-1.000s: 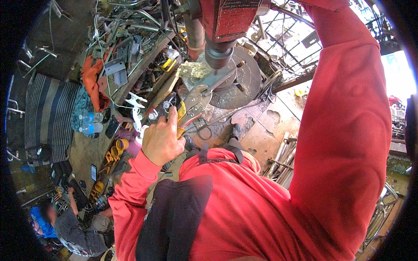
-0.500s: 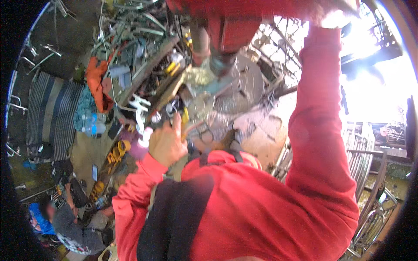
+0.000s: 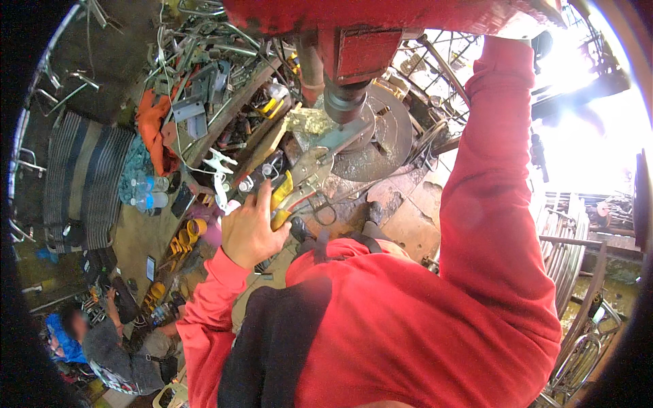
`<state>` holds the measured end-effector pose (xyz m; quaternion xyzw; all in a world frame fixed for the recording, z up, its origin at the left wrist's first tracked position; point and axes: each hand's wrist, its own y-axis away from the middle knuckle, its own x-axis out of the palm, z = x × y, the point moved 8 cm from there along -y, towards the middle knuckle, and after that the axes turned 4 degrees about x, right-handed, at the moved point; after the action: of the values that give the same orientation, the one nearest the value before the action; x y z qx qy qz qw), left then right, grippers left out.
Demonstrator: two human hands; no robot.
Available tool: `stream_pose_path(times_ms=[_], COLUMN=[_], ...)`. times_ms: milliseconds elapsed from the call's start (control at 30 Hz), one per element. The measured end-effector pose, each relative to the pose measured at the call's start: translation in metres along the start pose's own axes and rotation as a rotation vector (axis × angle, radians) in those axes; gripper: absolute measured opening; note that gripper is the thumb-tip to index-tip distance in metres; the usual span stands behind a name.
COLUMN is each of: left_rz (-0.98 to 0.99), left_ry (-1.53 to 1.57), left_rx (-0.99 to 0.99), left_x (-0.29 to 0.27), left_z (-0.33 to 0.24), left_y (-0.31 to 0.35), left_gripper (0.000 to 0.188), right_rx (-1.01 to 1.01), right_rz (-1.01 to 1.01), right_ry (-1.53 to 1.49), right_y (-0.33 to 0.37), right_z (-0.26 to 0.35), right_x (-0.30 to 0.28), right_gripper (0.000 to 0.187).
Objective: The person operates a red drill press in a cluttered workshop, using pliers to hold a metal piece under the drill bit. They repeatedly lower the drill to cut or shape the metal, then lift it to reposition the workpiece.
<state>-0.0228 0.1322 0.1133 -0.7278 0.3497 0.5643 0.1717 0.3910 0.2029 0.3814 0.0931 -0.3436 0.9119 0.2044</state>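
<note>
My left hand (image 3: pixel 253 230) is closed on a pair of locking pliers (image 3: pixel 309 178) with yellow handles, the handles lying between fingers and thumb. The metal jaws reach to a flat metal bar (image 3: pixel 343 138) under the chuck (image 3: pixel 343 102) of a red drill press (image 3: pixel 364 51). Below it, the round slotted table (image 3: pixel 391 139) is strewn with metal shavings. A rough wooden block (image 3: pixel 309 121) lies beside the bar. My right arm (image 3: pixel 493 136) stretches up along the right side of the machine. Past its cuff, my right hand is hidden behind the red machine head and glare.
Scrap metal and brackets (image 3: pixel 194 112) crowd a bench at the left. Near it are plastic bottles (image 3: pixel 146 194), an orange cloth (image 3: pixel 155 129) and a phone (image 3: pixel 150 267). A person (image 3: pixel 126 350) sits at the lower left. Metal tubes (image 3: pixel 561 251) stand at the right.
The red machine head has shifted slightly left. My left hand has moved a little down and left, its fingers now closer round the yellow handles. My right hand, blurred before, has gone out of sight.
</note>
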Motion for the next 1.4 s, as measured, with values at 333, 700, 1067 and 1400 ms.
stream_pose_path(times_ms=[333, 700, 1067, 1400], left_rz=[-0.202, -0.085, -0.011, 0.035], left_ry=[-0.095, -0.093, -0.153, -0.079], left_rx=[-0.051, -0.092, -0.084, -0.118], left_x=[0.004, 0.001, 0.003, -0.007], left_z=[-0.005, 0.001, -0.010, -0.046], left_y=[0.004, 0.002, 0.005, 0.014], left_gripper=[0.067, 0.071, 0.086, 0.087], right_rx=[0.008, -0.002, -0.007, 0.004], right_rz=[-0.002, 0.002, 0.014, 0.019], right_ry=[-0.040, -0.125, -0.176, -0.174], right_y=[0.001, 0.004, 0.001, 0.002], right_z=[0.000, 0.004, 0.010, 0.005], right_x=[-0.001, -0.005, -0.006, -0.006], right_gripper=[0.024, 0.024, 0.024, 0.025])
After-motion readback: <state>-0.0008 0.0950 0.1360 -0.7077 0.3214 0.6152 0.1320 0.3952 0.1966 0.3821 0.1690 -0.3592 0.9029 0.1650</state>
